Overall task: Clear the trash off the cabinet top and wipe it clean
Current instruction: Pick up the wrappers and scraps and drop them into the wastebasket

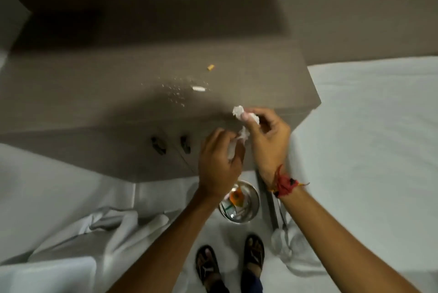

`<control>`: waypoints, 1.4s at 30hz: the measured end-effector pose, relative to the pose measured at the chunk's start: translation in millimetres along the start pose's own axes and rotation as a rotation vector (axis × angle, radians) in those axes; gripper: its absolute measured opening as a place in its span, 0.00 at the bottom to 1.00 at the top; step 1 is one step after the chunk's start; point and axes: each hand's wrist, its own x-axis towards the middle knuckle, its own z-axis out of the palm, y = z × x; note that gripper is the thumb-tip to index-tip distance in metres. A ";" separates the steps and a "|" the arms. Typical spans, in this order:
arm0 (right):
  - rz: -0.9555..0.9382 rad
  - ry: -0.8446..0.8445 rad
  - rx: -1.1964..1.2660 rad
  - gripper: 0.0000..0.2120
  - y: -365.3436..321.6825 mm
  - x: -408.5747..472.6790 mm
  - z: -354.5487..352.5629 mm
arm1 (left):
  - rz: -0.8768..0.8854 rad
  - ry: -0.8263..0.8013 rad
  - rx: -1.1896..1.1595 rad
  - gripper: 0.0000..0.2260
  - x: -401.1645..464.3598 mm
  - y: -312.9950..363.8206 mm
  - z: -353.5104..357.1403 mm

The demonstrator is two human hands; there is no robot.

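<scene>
The grey-brown cabinet top (118,84) carries a yellow cigarette butt (210,67), a white cigarette stub (198,89) and scattered ash crumbs (174,93). My right hand (267,141) hovers at the cabinet's front right edge, pinching crumpled white tissue (239,111) between thumb and fingers. My left hand (219,164) sits just below it in front of the cabinet doors, fingers curled around another bit of white tissue (231,150). The two hands nearly touch.
A round metal bin (251,209) with wrappers inside stands on the floor under my hands, by my sandalled feet (230,266). White beds flank the cabinet left (47,186) and right (367,138). Two handles (170,144) mark the cabinet doors.
</scene>
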 end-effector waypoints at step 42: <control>-0.419 -0.534 -0.876 0.22 -27.9 131.9 76.1 | -0.038 -0.284 0.667 0.09 147.2 -32.4 -71.2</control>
